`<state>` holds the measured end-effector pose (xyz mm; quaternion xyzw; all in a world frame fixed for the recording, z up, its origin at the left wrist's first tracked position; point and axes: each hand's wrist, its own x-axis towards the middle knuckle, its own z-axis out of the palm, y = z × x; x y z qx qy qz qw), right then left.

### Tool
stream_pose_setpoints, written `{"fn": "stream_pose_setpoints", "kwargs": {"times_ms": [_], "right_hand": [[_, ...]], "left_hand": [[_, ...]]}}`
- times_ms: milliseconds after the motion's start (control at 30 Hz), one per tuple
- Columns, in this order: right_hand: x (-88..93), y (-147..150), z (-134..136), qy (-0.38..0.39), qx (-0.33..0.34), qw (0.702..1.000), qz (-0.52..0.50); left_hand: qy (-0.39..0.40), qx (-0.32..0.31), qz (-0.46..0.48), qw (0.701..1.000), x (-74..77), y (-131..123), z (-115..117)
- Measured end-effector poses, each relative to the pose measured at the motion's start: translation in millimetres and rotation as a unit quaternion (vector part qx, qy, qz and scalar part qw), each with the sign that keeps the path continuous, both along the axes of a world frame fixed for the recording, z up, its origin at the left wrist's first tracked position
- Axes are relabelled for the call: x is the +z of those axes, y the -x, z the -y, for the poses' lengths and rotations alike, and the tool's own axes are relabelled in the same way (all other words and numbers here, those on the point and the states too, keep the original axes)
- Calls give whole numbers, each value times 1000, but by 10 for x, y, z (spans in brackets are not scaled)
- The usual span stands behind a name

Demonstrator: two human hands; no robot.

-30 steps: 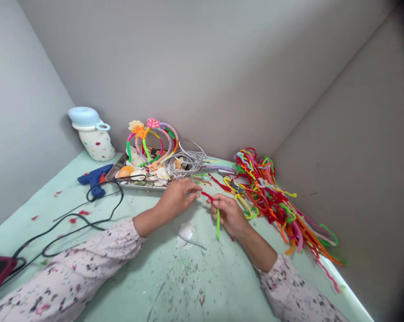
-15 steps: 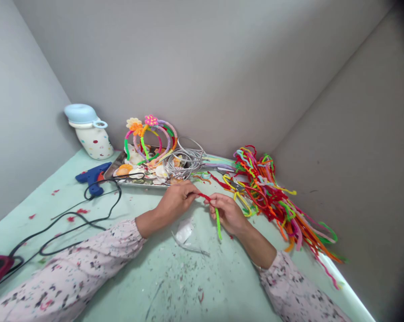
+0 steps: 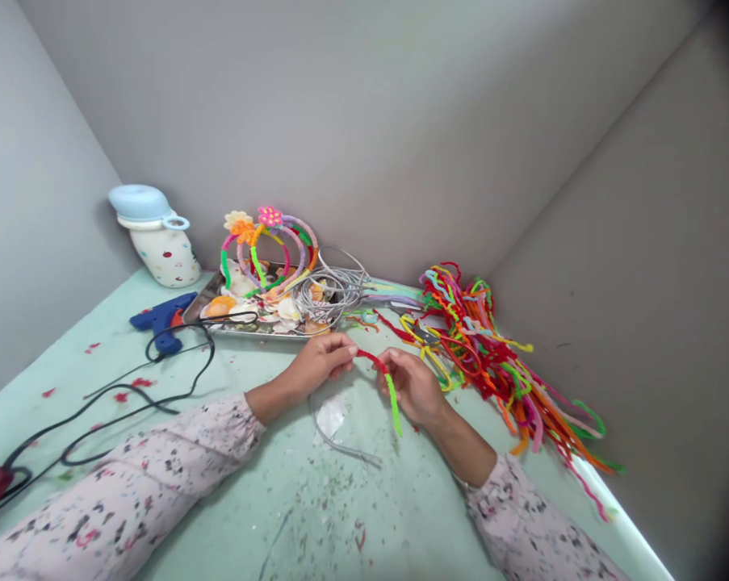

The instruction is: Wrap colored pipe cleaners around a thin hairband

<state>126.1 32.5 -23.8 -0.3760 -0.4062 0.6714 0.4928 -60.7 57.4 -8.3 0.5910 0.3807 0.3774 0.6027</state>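
Between my hands runs a fuzzy pipe cleaner strand, its red part [image 3: 370,357] on the left and its bright green part [image 3: 394,405] hanging down toward the table. My left hand [image 3: 320,367] pinches the red end between thumb and fingertips. At the join of red and green, the closed fingers of my right hand [image 3: 417,387] hold the strand; part of the grip is hidden. Below my left hand a thin grey wire [image 3: 345,449] curves over the tabletop beside a small clear plastic piece [image 3: 331,416].
Behind my hands, a metal tray [image 3: 261,333] holds shells, coiled wire [image 3: 333,292] and colourful flower-topped rings [image 3: 270,250]. To its left are a blue glue gun [image 3: 164,321], black cable [image 3: 203,371] and a bottle [image 3: 164,250]. Yellow-handled scissors [image 3: 428,343] lie beside a pipe cleaner heap [image 3: 491,355].
My left hand has shifted slightly left and down, and its fingers are more curled. A bit more of the red strand shows between the hands, and the view has shifted slightly.
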Motion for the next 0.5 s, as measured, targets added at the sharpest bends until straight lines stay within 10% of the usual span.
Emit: {"fn": "stream_pose_setpoints", "kwargs": {"times_ms": [500], "right_hand": [[-21, -19, -11, 16, 23, 999, 44]], "left_hand": [[24, 3, 10, 1000, -57, -9, -29]]}}
